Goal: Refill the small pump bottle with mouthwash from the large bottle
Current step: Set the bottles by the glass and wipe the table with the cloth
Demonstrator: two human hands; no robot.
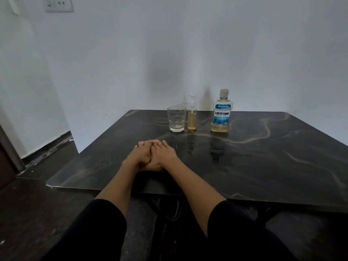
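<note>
Dark marble-patterned table (263, 157) with tan veins, set against a pale wall (169, 53). Near the far edge, standing upright in a row: clear drinking glass (176, 119) on the left, small pump bottle (192, 115) just beside it and perhaps touching, large bottle (222, 111) further right, apart from the pump bottle by a clear gap. Small pump bottle slim, long axis vertical, pump head on top with its nozzle seeming to point left toward the glass, amber liquid filling roughly the lower half or a little more. Large bottle also vertical, pale cap screwed on at the top, blue Listerine Cool Mint label facing the camera, yellowish liquid only in the bottom part below the label. Glass nearly empty, only a faint trace at the base. Closer to the camera, near the table's middle: left hand (140, 154) and right hand (162, 154) resting on the surface, pressed side by side with fingers extended forward and overlapping, holding nothing, well short of the bottles. Black sleeves (98, 232) on both upper arms at the bottom. Wall socket (58, 4) at top left.
</note>
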